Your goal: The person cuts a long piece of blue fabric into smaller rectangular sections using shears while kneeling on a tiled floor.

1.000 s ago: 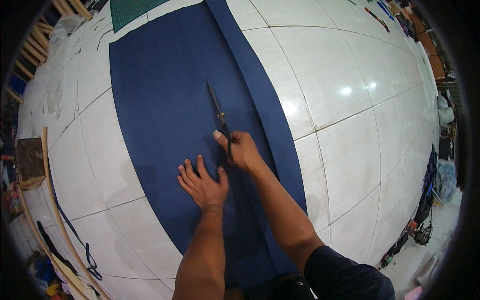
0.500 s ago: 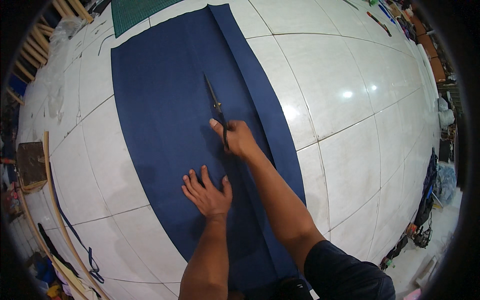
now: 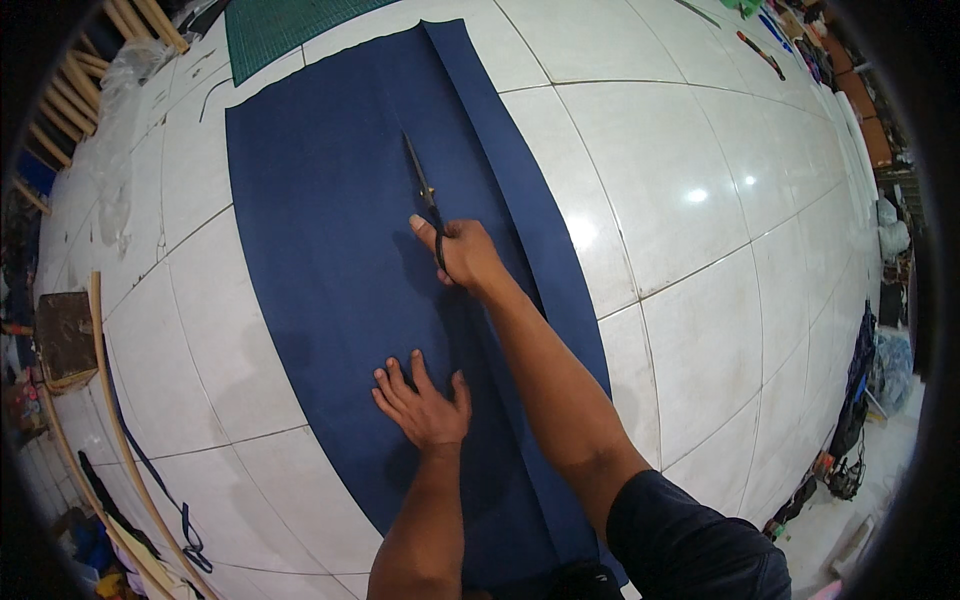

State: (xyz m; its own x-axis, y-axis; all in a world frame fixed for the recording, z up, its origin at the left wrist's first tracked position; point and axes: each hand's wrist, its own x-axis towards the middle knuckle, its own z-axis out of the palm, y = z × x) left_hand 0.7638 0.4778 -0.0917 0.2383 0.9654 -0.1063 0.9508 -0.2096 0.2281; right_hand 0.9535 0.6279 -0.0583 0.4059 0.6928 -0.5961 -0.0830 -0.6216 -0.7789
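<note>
A long dark blue sheet (image 3: pixel 310 220) of smooth cloth-like material lies flat on the floor in front of me. My right hand (image 3: pixel 464 254) is closed around the handles of black scissors (image 3: pixel 418 165), which point away from me over the middle of the sheet. Their blades look nearly closed; whether the lower one runs under the material I cannot make out. Nearer to me, my left hand (image 3: pixel 426 408) rests palm down on the sheet with its fingers spread. Along the right side, a strip (image 3: pixel 520 210) of the same blue material has a raised or overlapping edge.
White floor tiles (image 3: pixel 700 340) surround the sheet. A green cutting mat (image 3: pixel 290 25) touches or nears its far left end. Wooden poles (image 3: pixel 105 350) and a dark block (image 3: pixel 68 340) lie at left. An orange-and-black tool (image 3: pixel 762 55) sits far right, near clutter along the wall.
My right hand and the scissors have moved farther away along the sheet. My left hand stays spread on it, shifted slightly right. The whole view has tipped a little.
</note>
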